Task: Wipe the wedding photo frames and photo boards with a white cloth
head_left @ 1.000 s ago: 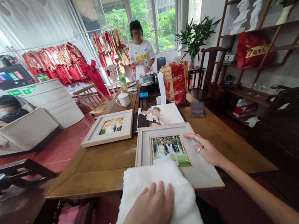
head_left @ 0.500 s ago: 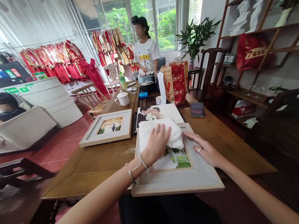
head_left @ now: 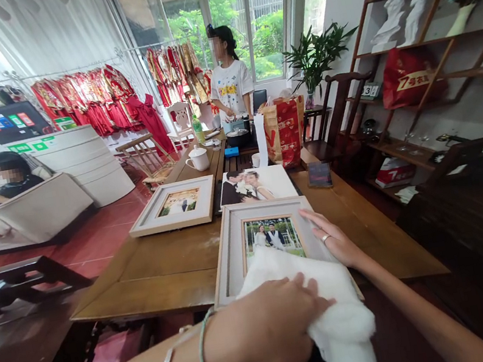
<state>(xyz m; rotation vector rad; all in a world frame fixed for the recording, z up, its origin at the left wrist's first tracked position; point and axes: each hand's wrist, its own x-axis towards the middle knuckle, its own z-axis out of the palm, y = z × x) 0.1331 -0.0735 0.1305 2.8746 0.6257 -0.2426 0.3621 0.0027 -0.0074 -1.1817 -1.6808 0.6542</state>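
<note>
Down comes my left hand (head_left: 276, 317), half-spread, grip hidden; the fluffy white cloth (head_left: 305, 272) now covers the pale wooden picture frame's (head_left: 234, 247) near right, baring the colour photo's (head_left: 269, 238) far part. My right hand (head_left: 338, 243) lies flat-fingered, grasping nothing, on the right border.

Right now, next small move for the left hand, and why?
I'd probably slide the left hand and white cloth leftward across the near picture frame: the cloth covers the lower right and spills past the near edge, while the right hand rests on the right border.
</note>
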